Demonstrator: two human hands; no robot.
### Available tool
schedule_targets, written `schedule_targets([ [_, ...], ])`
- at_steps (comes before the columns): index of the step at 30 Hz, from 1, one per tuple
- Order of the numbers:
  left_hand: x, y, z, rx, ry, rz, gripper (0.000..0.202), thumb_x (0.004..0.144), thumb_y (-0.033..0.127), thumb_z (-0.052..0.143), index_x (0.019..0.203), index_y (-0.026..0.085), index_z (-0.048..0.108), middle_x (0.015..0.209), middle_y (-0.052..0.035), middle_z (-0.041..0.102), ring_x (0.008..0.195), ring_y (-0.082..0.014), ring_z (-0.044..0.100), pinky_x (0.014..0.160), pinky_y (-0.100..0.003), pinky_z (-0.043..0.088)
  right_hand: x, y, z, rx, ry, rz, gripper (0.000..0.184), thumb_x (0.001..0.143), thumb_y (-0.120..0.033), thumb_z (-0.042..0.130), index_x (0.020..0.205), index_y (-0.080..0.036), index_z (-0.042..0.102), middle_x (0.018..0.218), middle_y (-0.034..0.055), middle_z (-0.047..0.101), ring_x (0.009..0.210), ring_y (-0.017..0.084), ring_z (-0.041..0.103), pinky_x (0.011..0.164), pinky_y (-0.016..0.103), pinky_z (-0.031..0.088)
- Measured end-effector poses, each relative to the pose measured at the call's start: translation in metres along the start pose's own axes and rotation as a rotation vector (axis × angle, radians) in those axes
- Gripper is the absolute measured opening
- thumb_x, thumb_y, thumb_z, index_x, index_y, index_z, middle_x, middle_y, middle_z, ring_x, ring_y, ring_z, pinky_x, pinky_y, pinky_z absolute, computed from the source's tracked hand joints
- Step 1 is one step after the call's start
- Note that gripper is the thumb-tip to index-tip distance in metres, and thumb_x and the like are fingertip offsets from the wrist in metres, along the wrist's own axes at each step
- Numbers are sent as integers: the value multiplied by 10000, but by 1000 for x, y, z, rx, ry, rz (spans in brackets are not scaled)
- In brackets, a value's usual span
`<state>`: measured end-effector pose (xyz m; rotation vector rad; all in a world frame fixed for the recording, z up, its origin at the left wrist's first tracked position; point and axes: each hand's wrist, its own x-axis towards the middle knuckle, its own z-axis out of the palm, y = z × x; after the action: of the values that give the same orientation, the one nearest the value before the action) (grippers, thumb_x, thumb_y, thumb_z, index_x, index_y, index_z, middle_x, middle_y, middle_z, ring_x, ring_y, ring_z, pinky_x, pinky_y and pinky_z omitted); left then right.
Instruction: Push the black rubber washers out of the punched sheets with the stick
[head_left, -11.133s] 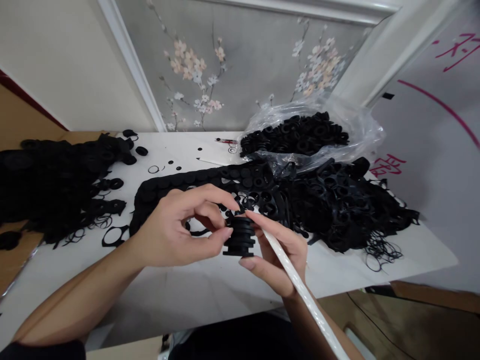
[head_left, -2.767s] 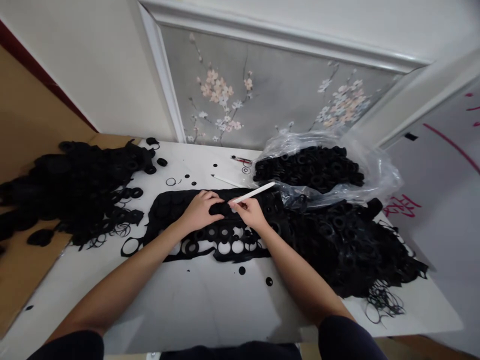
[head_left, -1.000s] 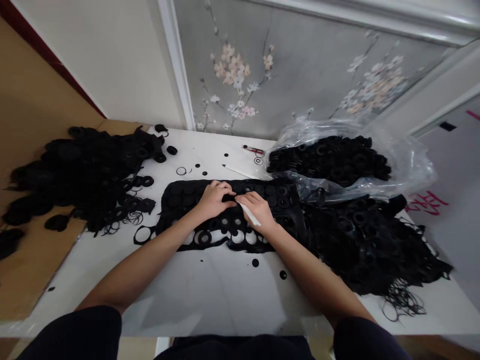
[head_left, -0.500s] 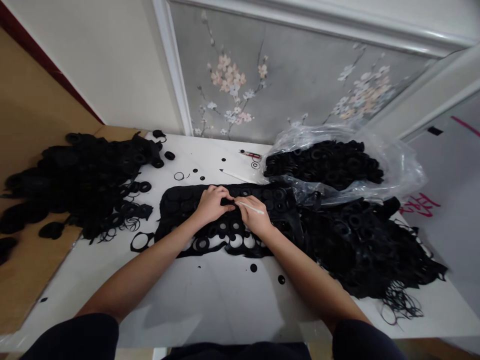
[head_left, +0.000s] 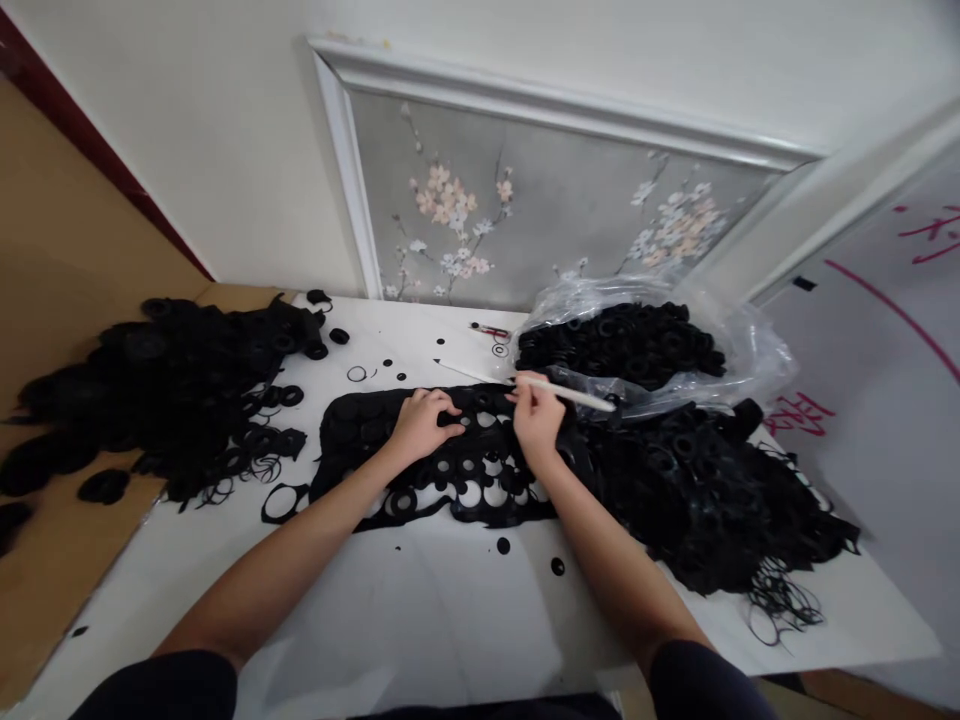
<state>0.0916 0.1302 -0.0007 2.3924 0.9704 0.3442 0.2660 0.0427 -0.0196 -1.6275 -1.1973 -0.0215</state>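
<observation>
Rubber sheet [head_left: 352,425] lying flat across the middle of the white surface [head_left: 420,625], punched through with round holes, and both hands are right on it! The left hand [head_left: 422,425] sits on the sheet, its fingers [head_left: 442,402] curled down against the rubber, though whether they're pinching anything, can't tell from here. The right hand [head_left: 537,415] is further along, fingers closed narrow around a white rod [head_left: 577,394], its long axis running sideways and out to the right, toward the clear plastic bag [head_left: 757,350] of black rings. That right hand is the nearer one to the bag, the left nearer the sheet's solid stretch. Black scrap heaps [head_left: 150,390] pile up on the left, another scrap mound [head_left: 697,500] on the right!
</observation>
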Motion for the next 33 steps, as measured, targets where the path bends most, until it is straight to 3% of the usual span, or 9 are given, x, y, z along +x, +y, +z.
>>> schedule_targets([
  [3,-3,-1,-5,-34,-12,28,194,730,310,738,900,223,701,1087,-39,657,1083,-299,520,948,-480,394,12,-1,-26,9,98,61,421,959,-419,366,998,-123,664,976,125,711,760,198,680,650,305,567],
  [6,-6,-7,-18,-102,-49,77,333,738,305,721,1053,218,659,1095,-47,661,1105,-265,541,975,-425,424,16,-2,-68,-44,141,89,377,902,-438,484,925,-126,694,906,125,727,778,223,675,660,318,545],
  [9,-8,-17,-35,-180,-112,124,431,770,290,663,1187,214,586,1118,-45,664,1053,-208,602,943,-346,478,17,-2,-112,-266,185,140,382,877,-443,487,901,-131,706,919,153,728,816,262,676,713,358,528],
  [12,-11,-24,-45,-211,-142,160,385,776,321,635,1145,215,603,1126,-45,660,1019,-202,627,929,-344,498,18,-7,-131,-409,138,221,381,878,-435,478,875,-136,713,831,155,736,785,290,686,752,397,510],
  [15,-16,-24,-42,-191,-93,182,292,795,369,605,1039,216,650,1121,-58,636,1056,-224,600,985,-396,463,15,-21,-108,-246,5,209,365,878,-439,502,894,-142,713,862,140,744,777,274,696,722,370,528],
  [19,-24,-23,-24,-150,22,170,219,816,348,585,962,209,670,1130,-75,602,1090,-231,567,1022,-426,431,7,-40,-37,208,-299,86,298,866,-424,564,924,-178,722,928,82,754,841,237,709,743,328,568],
  [23,-25,-27,-14,-108,117,106,153,773,291,643,893,200,673,1126,-75,590,1077,-249,550,995,-454,445,-5,-37,17,281,-449,12,213,881,-339,571,924,-206,732,937,54,758,897,224,707,835,357,553],
  [26,-24,-27,-14,-91,136,89,137,752,247,667,879,197,679,1107,-68,600,1070,-251,543,999,-457,439,-13,-26,29,246,-452,42,200,865,-328,595,896,-206,750,949,76,750,924,236,697,825,366,554],
  [33,-24,-23,-18,-73,120,119,144,755,207,656,894,189,688,1088,-66,616,1040,-243,549,968,-441,460,-17,-21,29,195,-493,42,177,846,-311,634,922,-213,761,1015,96,724,996,246,672,890,392,529],
])
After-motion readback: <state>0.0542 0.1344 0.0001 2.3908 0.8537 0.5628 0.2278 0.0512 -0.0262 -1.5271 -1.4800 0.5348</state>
